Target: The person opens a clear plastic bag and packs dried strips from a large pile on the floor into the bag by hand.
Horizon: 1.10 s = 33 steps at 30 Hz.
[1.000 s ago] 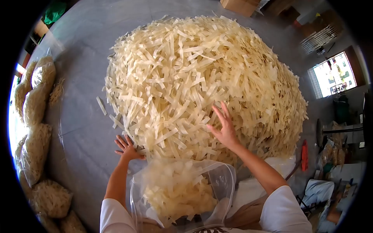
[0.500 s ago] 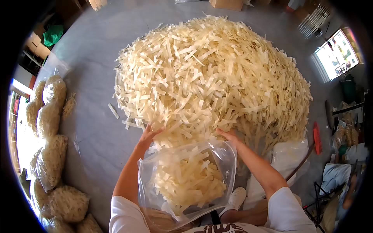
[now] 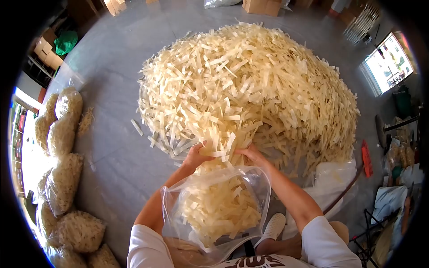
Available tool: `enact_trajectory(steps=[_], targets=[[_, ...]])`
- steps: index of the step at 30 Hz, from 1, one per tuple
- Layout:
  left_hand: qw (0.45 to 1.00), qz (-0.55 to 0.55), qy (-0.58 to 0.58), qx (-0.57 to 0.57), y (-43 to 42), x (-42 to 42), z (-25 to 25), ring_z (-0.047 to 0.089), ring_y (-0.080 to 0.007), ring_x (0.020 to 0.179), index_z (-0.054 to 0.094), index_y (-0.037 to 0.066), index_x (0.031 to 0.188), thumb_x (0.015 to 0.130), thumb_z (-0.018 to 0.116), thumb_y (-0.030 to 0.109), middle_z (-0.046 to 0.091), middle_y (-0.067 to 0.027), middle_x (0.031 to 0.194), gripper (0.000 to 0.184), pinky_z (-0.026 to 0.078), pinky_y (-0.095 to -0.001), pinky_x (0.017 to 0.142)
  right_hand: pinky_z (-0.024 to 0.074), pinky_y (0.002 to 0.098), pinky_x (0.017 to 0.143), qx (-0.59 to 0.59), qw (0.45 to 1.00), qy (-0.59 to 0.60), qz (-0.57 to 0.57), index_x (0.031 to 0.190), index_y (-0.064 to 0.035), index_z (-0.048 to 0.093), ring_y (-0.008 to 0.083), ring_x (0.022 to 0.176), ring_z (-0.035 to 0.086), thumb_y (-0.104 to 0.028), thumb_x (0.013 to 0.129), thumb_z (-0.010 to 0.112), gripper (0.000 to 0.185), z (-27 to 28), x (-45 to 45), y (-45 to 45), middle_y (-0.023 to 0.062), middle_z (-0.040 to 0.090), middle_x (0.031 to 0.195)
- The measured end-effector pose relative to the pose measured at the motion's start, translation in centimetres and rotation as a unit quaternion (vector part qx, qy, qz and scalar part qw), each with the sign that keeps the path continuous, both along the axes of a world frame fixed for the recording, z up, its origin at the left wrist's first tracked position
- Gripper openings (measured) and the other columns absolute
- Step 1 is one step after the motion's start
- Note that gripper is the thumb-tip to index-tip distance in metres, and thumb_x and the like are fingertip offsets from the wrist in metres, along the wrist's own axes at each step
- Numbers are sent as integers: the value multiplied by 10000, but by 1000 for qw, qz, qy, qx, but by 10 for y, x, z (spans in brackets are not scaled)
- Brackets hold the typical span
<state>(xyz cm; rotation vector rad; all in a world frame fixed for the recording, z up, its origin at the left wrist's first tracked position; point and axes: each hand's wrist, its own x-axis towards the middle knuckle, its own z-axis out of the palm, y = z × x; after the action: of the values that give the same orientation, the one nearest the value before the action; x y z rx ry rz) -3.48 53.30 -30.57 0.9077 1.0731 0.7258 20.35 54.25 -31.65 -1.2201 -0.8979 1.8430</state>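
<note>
Left hand [image 3: 196,157] + right hand [image 3: 253,154]: cupped round pale flat strips [image 3: 222,138], maybe gripped | strips: pile's near edge, just beyond open clear plastic bag [image 3: 217,207], part-filled

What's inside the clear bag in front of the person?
Pale flat strips show through the clear bag; those deeper in the heap are covered by the outer ones.

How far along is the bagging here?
Done, it seems: filled bags line the floor to the left. In hand: the left hand and right hand hold strips just beyond the mouth of an open, partly filled bag. Remaining: a large pile, so the job looks far from finished.
</note>
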Motion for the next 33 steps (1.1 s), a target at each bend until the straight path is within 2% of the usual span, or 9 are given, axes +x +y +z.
enact_trajectory(steps=[5,8,11,13,15,23,28,30,33], targets=[[998,12,-4,55,2,0,35,574,-84,843,549,-38,1132,697,674,-56,623,-55,981,453,485,-231,741,476,280,681,37,999,25,-4,1102,-16,533,147,841,592,-130,659,728,497,50,-1,1,73,609,1013],[992,14,25,121,10,-2,60,585,-85,821,550,-46,1122,719,658,-51,630,-59,958,417,489,-235,732,460,301,834,-1,995,-91,45,1170,-19,476,177,966,566,-53,662,706,559,108,-3,7,91,582,1054],[989,47,22,140,10,5,129,574,-73,725,648,-33,863,741,643,-11,644,-19,796,124,468,-224,708,444,311,862,64,992,-109,5,1194,-13,458,184,984,557,-100,641,738,626,129,-6,20,105,569,1090],[968,62,93,223,10,5,162,592,-80,761,641,-25,900,749,639,-4,649,-34,845,152,476,-231,708,433,315,879,127,982,-136,-5,1205,-9,444,190,1002,547,-128,636,749,657,143,-4,29,109,558,1108],[971,61,49,225,5,5,199,585,-74,795,598,-81,968,718,676,-13,639,-77,939,270,486,-230,741,428,314,887,207,975,-78,-18,1208,-7,433,193,1012,540,-151,641,750,665,196,-9,16,107,549,1111],[947,69,111,293,-72,9,312,581,-85,843,610,-52,957,697,683,-26,605,-89,1060,272,490,-236,750,463,300,822,235,970,33,49,1178,3,456,153,925,568,-95,689,696,554,306,-4,-56,80,570,1052],[967,79,69,232,-127,-1,291,586,-97,870,602,1,1039,687,694,-58,600,-70,1030,369,479,-250,782,453,300,835,159,983,17,85,1240,-1,400,144,972,531,-112,686,728,653,285,-5,-102,72,541,1063],[919,-1,166,357,-142,-10,269,579,-131,920,537,30,1136,683,704,-52,544,-121,1126,490,491,-296,792,431,305,861,146,987,25,70,1296,0,339,148,1028,493,-136,680,742,749,255,-6,-123,83,513,1107],[913,23,152,378,-161,-15,223,581,-206,965,475,36,1192,663,720,-22,477,-167,1185,586,494,-339,795,387,309,908,181,980,4,87,1355,-1,250,155,1094,441,-153,659,754,873,209,-5,-130,98,465,1187]])
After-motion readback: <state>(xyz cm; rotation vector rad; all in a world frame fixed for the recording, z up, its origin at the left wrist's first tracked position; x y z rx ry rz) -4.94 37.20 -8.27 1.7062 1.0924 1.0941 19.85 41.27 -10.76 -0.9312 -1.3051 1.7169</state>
